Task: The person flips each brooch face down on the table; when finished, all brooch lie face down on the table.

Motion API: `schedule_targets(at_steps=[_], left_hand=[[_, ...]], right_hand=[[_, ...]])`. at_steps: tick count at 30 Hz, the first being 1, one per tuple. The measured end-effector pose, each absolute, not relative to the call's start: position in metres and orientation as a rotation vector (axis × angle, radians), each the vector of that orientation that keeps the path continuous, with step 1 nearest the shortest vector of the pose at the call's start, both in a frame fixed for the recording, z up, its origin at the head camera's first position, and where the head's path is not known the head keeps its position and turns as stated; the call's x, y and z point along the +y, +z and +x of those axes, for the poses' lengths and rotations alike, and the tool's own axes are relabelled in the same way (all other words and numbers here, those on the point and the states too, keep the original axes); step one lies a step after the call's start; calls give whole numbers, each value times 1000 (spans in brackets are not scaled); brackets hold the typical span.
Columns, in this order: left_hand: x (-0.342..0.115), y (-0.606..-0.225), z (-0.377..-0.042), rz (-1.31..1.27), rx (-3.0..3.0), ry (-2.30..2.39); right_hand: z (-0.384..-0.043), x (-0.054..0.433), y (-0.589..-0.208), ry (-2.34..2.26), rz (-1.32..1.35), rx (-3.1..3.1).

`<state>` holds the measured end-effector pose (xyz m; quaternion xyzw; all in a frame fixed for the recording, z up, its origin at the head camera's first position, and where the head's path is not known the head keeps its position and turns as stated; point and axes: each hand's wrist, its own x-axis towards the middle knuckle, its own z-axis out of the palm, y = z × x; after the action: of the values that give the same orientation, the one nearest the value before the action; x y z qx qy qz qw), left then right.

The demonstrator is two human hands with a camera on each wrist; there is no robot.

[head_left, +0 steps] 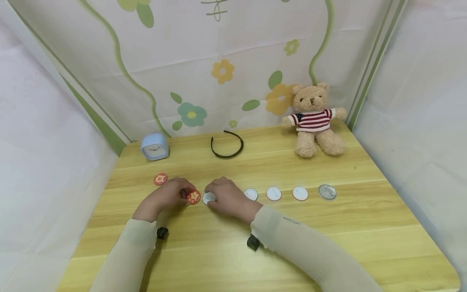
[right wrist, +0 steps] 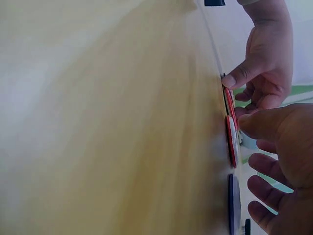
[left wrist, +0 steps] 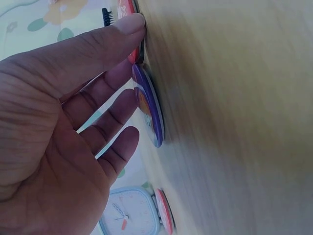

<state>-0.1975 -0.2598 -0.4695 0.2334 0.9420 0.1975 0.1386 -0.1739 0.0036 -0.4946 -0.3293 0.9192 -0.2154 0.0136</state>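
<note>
Red badge [head_left: 194, 197] on a wooden table [head_left: 204, 255] — the left hand [head_left: 170, 195] pinches it by thumb and forefinger; just beside, the right hand [head_left: 227, 197] pinches a white-backed badge [head_left: 208, 198].

Clock [head_left: 155, 147] left, headband [head_left: 228, 156] between, bear [head_left: 313, 121] right, badges [head_left: 273, 194] in front

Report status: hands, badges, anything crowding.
Left hand pinching red star badge. Right hand around white-backed badge. Possible obstacle: purple badge right beside the red one.
</note>
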Motion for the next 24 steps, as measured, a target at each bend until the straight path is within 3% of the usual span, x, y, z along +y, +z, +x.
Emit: schedule_targets(at_steps=[24], left_hand=[[-258, -470, -197, 706, 2710, 621]], right_hand=[[-179, -37, -503, -420, -1064, 2940]])
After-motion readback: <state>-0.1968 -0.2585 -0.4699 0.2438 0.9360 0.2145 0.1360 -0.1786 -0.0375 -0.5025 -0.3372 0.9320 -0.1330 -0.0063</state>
